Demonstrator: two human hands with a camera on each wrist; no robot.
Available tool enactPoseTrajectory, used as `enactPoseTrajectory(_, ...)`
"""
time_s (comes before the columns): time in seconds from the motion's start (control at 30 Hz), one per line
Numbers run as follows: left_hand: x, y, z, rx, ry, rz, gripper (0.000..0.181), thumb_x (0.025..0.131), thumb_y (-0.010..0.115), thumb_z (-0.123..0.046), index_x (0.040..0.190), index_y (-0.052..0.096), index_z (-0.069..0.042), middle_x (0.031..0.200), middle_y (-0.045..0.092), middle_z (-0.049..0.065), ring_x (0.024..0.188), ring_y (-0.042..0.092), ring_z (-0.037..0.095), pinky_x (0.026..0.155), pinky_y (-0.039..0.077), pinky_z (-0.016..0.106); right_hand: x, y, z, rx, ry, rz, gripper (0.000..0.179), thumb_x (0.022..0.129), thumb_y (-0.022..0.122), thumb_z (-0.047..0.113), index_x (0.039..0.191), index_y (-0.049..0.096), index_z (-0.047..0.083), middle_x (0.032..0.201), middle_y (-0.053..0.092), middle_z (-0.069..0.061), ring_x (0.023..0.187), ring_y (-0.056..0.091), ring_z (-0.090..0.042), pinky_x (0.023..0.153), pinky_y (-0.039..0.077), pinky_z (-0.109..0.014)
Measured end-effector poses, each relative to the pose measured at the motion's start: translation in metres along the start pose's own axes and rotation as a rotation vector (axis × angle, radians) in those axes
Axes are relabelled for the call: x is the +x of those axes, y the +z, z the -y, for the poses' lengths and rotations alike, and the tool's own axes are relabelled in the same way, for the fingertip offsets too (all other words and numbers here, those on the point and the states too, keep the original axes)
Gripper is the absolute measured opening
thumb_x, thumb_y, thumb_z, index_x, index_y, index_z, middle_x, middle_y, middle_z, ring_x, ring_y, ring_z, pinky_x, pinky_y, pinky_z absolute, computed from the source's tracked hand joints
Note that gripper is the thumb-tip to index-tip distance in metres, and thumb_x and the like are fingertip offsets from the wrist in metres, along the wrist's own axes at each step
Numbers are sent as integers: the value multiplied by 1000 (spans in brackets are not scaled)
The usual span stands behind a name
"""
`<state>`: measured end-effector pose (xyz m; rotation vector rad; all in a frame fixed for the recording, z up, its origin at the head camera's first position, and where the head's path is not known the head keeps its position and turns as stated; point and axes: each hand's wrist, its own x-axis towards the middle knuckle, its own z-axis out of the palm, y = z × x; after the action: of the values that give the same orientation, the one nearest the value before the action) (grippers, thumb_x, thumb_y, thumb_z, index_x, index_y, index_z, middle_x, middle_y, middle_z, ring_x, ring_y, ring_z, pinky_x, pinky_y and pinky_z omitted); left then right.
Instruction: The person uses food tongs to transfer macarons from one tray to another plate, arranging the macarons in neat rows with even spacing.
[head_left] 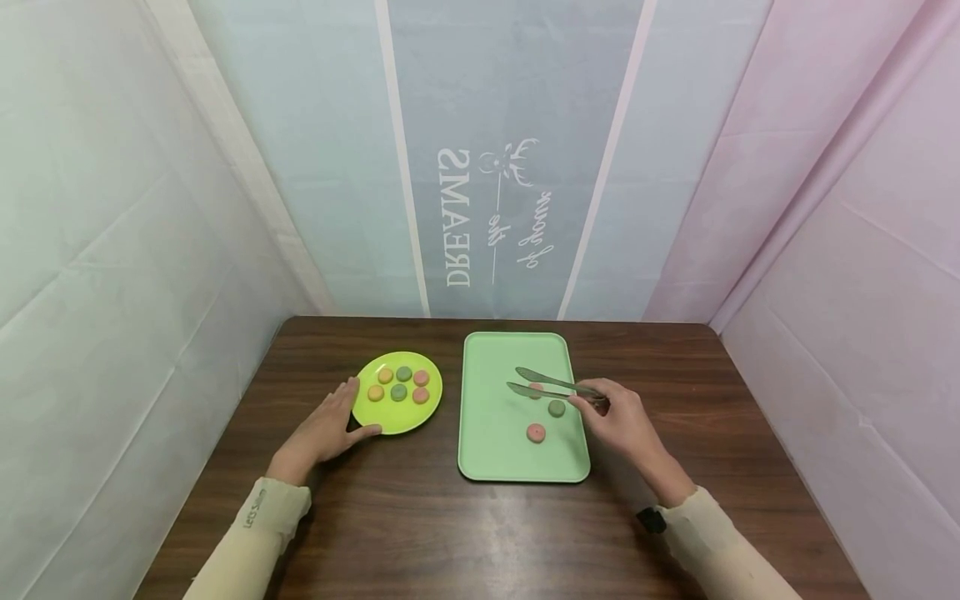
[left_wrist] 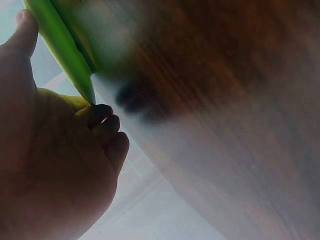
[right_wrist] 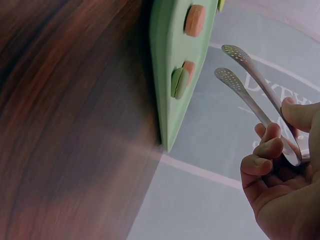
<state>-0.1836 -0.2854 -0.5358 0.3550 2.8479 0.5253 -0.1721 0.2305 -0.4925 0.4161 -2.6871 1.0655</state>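
My left hand (head_left: 322,429) holds the rim of a yellow-green plate (head_left: 397,423) at its left side, thumb along the near edge. Yellow, green and pink macarons lie on the plate in two rows. With thumb and fingers, my right hand (head_left: 618,417) grips metal tongs (right_wrist: 255,102) over the right side of a pale green tray (head_left: 491,400). The tongs' perforated tips stand apart with nothing between them. On the tray are a near pink macaron (head_left: 536,432), a green macaron (head_left: 556,408) and another pink macaron (head_left: 536,390), partly hidden behind the tongs.
Plate and tray stand side by side on a dark wooden table (head_left: 480,533), a narrow gap between them. Behind rises a grey-blue cloth backdrop (head_left: 510,83) with white lettering. Pale cloth walls (head_left: 112,250) flank the table on both sides.
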Motion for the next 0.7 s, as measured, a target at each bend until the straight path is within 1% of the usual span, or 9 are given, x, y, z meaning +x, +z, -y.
enactPoseTrajectory(0.07, 0, 0, 0, -3, -1, -1, 114, 101, 64, -65, 168, 11, 9, 175, 14, 32, 162, 16, 48, 134, 17, 60, -1, -1, -3, -5, -5, -3, 26, 99, 82, 22, 119, 78, 6, 91, 70, 0, 70, 55, -11, 59, 48, -26)
enactPoseTrajectory(0.27, 0, 1, 0, -1, -1, 0, 114, 101, 65, -65, 168, 11, 9, 175, 14, 32, 162, 16, 48, 134, 16, 60, -4, -5, -10, -26, -20, -21, 27, 97, 84, 20, 118, 79, 3, 90, 70, -1, 70, 55, -11, 60, 50, -26)
enactPoseTrajectory(0.5, 1, 2, 1, 1, -1, 1, 114, 101, 64, -66, 168, 11, 10, 175, 14, 32, 162, 16, 48, 134, 16, 60, -7, -8, -15, -57, 3, -19, 29, 96, 85, 19, 118, 78, 1, 90, 70, -2, 70, 56, -12, 60, 50, -26)
enactPoseTrajectory(0.7, 1, 2, 1, -5, -9, 5, 115, 101, 63, -67, 169, 10, 9, 175, 13, 31, 162, 15, 47, 134, 16, 60, -10, -9, -18, -66, 21, -15, 28, 96, 85, 17, 118, 78, 0, 86, 67, -2, 70, 54, -14, 59, 47, -27)
